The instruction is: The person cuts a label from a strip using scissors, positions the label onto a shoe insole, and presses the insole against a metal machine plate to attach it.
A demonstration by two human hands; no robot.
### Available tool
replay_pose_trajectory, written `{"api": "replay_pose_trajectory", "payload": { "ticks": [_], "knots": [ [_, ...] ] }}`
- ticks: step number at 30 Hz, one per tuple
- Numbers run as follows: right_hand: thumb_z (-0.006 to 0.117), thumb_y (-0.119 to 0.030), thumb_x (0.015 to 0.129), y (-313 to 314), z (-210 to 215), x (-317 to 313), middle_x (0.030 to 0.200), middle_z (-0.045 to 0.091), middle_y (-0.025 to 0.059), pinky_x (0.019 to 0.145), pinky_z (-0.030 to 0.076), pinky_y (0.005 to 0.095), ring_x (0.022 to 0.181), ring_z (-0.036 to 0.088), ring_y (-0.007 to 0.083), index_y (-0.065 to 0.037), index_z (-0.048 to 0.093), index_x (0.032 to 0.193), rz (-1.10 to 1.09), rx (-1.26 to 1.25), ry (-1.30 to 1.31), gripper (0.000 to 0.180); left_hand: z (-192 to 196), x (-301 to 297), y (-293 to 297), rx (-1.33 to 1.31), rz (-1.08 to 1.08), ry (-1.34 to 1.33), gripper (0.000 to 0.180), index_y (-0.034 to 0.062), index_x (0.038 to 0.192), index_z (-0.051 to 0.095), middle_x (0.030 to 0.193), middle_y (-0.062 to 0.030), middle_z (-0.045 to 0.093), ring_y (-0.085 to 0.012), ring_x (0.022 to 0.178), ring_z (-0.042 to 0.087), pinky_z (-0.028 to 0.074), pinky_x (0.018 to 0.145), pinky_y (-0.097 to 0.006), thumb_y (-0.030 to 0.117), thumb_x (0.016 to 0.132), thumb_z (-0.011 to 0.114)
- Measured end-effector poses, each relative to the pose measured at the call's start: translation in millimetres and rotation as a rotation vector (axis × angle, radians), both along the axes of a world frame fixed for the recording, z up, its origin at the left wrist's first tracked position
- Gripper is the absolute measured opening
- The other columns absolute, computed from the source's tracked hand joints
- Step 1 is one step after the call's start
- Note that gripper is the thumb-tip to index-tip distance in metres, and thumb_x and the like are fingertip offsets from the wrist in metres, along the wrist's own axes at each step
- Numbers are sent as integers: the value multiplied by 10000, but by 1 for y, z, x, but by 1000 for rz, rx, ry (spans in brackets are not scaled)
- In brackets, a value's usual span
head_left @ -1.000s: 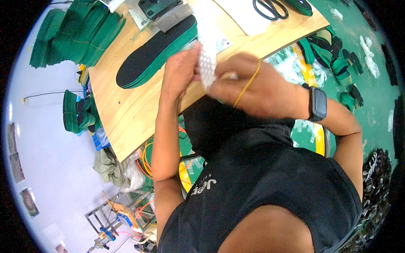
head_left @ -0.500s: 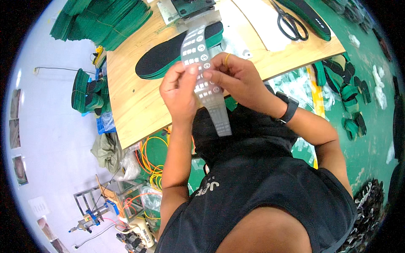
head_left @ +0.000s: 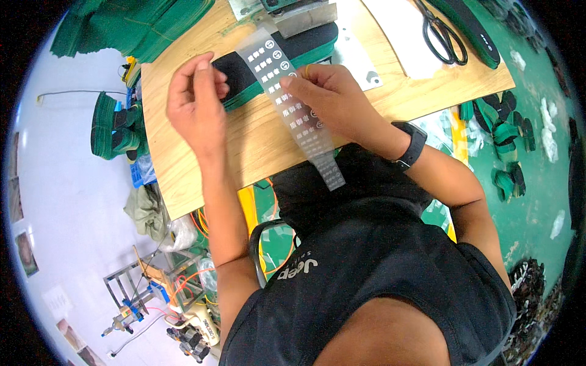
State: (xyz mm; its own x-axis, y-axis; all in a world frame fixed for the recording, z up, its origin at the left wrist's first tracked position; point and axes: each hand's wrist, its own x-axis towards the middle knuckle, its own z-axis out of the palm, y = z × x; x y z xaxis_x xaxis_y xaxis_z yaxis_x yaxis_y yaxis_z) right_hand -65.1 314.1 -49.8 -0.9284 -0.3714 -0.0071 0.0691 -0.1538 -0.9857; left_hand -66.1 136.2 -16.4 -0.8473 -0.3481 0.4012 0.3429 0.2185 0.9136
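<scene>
My right hand (head_left: 332, 100) pinches a long, translucent strip (head_left: 296, 116) printed with a repeated row of white marks. The strip slants from above the table down past its near edge, and its lower end hangs over my lap. To its left, my left hand (head_left: 198, 107) is apart from it, thumb and fingers curled together; whatever they hold, if anything, is too small to make out. Behind both hands lies a black insole (head_left: 308, 44) with a green underside, partly covered by the strip and by my left fingers.
At the table's far side, a metal device (head_left: 305, 18) stands by the insole. Black scissors (head_left: 442, 36) lie on white sheets (head_left: 397, 46) at the right, beside another insole (head_left: 470, 30). Green stacked pieces (head_left: 128, 27) fill the far left corner of the wooden table (head_left: 177, 165).
My left hand has let go of the strip and moved left. The strip now lies more slanted, held by my right hand alone, its upper end shifted left.
</scene>
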Motion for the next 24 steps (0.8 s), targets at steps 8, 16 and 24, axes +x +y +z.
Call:
{"api": "replay_pose_trajectory", "payload": {
  "ticks": [8,16,24],
  "knots": [
    [598,-252,918,0,-9,-11,670,558,-27,492,394,187,549,486,37,-21,648,865,5,-33,-222,242,-3,-11,-6,-986,-205,-96,236,73,1024,683,718,-99,578,-228,619,567,446,575,-317,215,847,618],
    [591,-197,907,5,-10,-17,683,588,8,472,415,212,549,530,71,-2,639,827,-109,-92,-233,217,-3,-32,-13,-926,-231,-37,296,65,1044,674,798,-119,606,-255,689,602,477,632,-331,294,867,610],
    [586,-175,883,28,-3,-29,730,603,19,489,437,210,571,547,73,-18,624,855,-197,-196,-263,164,-18,-60,-18,-1173,-188,141,690,-12,1142,610,1066,-204,635,-362,946,620,445,893,-404,517,712,717]
  ]
}}
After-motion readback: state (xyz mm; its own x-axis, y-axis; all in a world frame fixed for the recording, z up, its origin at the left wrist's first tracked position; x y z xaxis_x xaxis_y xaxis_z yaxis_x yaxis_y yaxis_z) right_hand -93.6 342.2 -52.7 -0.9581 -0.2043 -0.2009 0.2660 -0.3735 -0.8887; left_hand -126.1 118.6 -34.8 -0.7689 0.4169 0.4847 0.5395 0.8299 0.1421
